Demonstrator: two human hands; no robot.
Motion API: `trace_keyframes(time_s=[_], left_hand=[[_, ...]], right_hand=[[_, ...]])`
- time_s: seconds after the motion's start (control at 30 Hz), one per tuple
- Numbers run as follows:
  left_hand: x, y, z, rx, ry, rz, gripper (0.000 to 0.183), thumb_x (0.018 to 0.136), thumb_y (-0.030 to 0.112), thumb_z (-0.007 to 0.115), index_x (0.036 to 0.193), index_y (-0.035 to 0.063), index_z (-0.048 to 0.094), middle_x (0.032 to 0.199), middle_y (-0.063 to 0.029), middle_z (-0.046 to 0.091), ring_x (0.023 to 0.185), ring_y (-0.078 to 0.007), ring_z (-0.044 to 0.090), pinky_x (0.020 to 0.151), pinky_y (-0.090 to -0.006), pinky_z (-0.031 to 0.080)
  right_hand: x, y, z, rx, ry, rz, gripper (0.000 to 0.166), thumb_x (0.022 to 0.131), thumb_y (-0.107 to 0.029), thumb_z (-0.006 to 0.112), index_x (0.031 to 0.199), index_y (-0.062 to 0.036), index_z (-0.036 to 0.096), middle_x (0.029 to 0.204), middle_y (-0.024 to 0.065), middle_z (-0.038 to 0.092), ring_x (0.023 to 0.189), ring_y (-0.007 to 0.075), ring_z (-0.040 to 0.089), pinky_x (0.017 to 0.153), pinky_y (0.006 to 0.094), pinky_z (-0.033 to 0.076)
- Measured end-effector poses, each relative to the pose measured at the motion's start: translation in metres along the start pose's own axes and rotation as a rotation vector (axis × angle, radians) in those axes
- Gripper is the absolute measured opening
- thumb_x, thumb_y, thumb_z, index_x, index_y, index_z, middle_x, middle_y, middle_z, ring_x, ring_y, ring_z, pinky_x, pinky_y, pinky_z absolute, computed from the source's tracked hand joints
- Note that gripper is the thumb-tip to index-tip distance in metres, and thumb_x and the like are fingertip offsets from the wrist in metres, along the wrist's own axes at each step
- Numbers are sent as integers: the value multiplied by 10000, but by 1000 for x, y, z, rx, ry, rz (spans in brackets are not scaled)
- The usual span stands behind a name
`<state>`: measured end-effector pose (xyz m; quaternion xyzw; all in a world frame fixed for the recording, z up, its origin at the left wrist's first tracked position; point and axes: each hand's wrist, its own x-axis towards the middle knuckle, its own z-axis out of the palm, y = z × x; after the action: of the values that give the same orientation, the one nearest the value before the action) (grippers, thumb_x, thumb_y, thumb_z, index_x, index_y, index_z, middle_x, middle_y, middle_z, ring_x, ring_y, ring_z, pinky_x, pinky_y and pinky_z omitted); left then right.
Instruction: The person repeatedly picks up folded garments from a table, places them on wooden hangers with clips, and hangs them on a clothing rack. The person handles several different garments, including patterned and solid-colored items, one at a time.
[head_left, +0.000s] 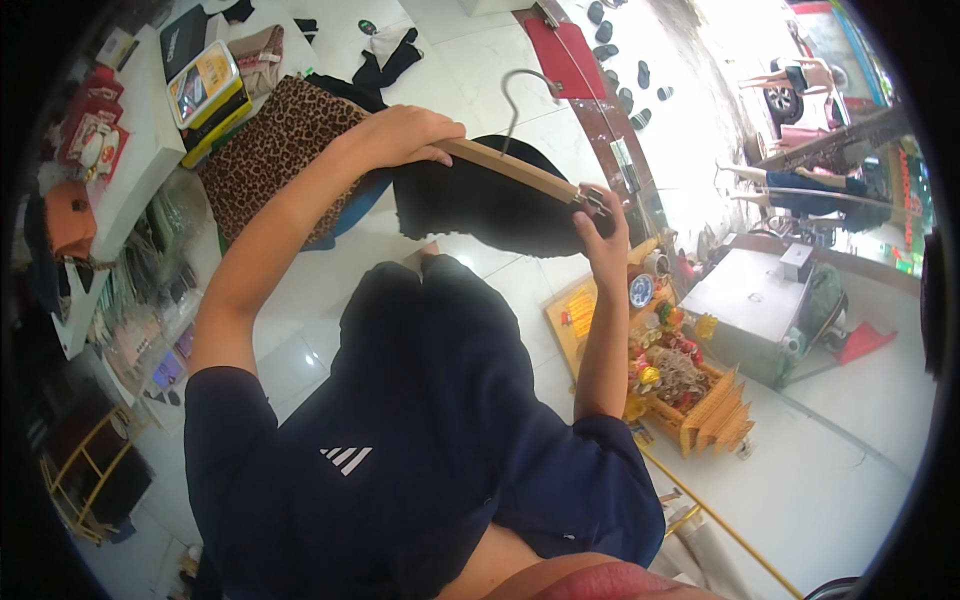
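A wooden clip hanger (517, 166) with a curved metal hook (507, 97) is held out in front of me, tilted down to the right. My left hand (409, 136) grips its left end from above. At the other end, the fingers and thumb of my right hand (604, 225) are around a metal clip (592, 200). A dark garment (480, 206) with a ruffled lower edge hangs below the bar, and its exact kind is hard to tell. Whether the left clip grips the cloth is hidden by my left hand. Leopard-print fabric (281, 150) lies just beyond my left forearm.
At left, a white counter (146, 176) carries a yellow-and-black box (206, 90) and red packets (94, 127). A gold altar-like shrine (675, 360) stands close to my right arm. Black clothing (386, 64) lies farther ahead. Slippers (643, 73) and people are outside, beyond the doorway.
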<state>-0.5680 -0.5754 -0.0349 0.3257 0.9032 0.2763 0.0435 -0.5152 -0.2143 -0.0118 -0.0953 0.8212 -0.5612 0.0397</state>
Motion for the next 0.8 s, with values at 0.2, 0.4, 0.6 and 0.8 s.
trace_keyframes(time_s=[0.2, 0.4, 0.6, 0.8], left_hand=[[-17, 33, -63, 251, 19, 292, 260, 840, 257, 726, 1025, 110, 617, 938, -47, 641, 925, -261, 652, 763, -380, 531], [-18, 75, -77, 207, 18, 555, 237, 806, 185, 750, 955, 95, 588, 894, -36, 619, 888, -249, 639, 750, -377, 529], [15, 118, -42, 66, -120, 794, 232, 839, 199, 742, 926, 77, 564, 852, -75, 605, 838, -297, 626, 725, -419, 506], [35, 211, 2, 18, -288, 1026, 276, 833, 236, 749, 913, 64, 549, 835, -97, 584, 824, -322, 603, 703, -428, 482]], right_hand=[[-81, -28, 43, 65, 179, -34, 196, 859, -84, 739, 1016, -23, 638, 961, 13, 599, 829, 85, 535, 791, 235, 439], [-163, -79, 58, -77, 436, -153, 217, 784, -6, 766, 972, -16, 657, 953, 72, 654, 764, 105, 585, 664, 231, 474], [-257, -108, 39, -336, 611, -119, 206, 737, -4, 780, 907, -15, 663, 882, 56, 669, 719, 126, 596, 674, 252, 475], [-374, -131, 53, -290, 699, 109, 196, 783, -42, 738, 951, -46, 638, 883, 49, 654, 754, 139, 600, 702, 269, 479]])
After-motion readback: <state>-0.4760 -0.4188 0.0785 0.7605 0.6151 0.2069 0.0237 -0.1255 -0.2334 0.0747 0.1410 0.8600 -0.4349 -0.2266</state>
